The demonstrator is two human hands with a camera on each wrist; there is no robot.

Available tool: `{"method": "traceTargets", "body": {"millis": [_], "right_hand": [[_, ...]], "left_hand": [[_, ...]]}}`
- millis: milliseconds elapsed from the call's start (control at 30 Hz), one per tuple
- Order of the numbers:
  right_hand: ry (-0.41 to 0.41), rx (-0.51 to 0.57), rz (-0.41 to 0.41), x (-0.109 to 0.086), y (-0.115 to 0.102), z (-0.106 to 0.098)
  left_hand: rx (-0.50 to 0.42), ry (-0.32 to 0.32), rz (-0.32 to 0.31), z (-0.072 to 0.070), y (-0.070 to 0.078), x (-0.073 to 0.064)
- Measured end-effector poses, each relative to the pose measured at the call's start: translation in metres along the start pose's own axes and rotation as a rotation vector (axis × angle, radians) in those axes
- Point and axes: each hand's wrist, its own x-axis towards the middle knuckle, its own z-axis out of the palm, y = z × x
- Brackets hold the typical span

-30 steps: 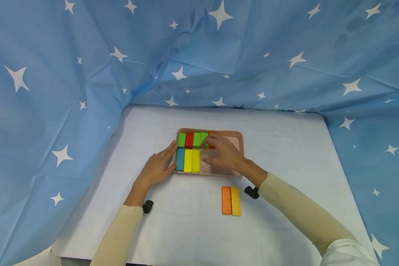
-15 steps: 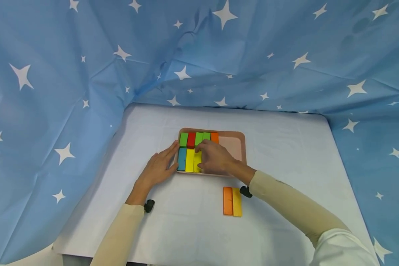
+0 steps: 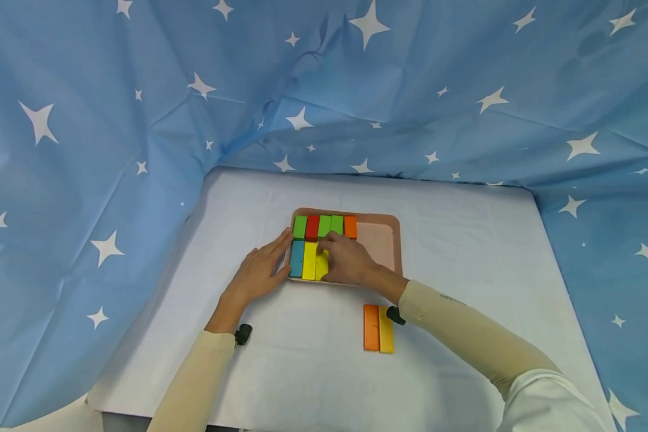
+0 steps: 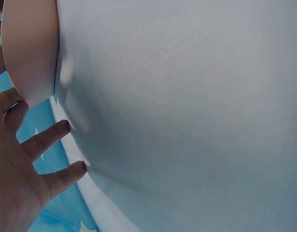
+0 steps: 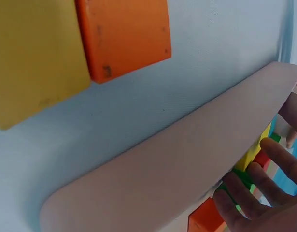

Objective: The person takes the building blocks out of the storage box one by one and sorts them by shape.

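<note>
A pinkish-brown tray [image 3: 397, 240] holds colored blocks in two rows. Its front row has a blue block [image 3: 297, 259], a yellow block [image 3: 309, 261] and a second yellow block [image 3: 321, 261]. At the tray's left end, my left hand [image 3: 256, 273] touches the rim with extended fingers; the left wrist view shows them spread beside the tray wall [image 4: 30, 43]. My right hand [image 3: 351, 259] reaches into the tray, its fingers and thumb at the second yellow block's right side. In the right wrist view its fingers are spread and slightly bent; the contact is partly hidden.
Behind, the row runs green [image 3: 300, 228], red [image 3: 312, 228], two greens and orange [image 3: 350, 227]. An orange block [image 3: 371, 327] and a yellow-orange block [image 3: 386, 336] lie side by side on the white table [image 3: 302, 360], in front of the tray. Blue star-patterned cloth [image 3: 437, 60] surrounds the table.
My right hand has moved left and lower, from above the tray's middle to the second yellow block. My left hand stays at the tray's left end. The view has shifted slightly.
</note>
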Motion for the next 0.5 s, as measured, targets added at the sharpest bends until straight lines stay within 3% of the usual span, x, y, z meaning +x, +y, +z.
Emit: {"method": "traceTargets", "body": {"millis": [500], "right_hand": [[-0.007,0.035,0.047,-0.018,0.020,-0.004]], "left_hand": [[-0.005,0.007,-0.002,0.000,0.002,-0.001]]}}
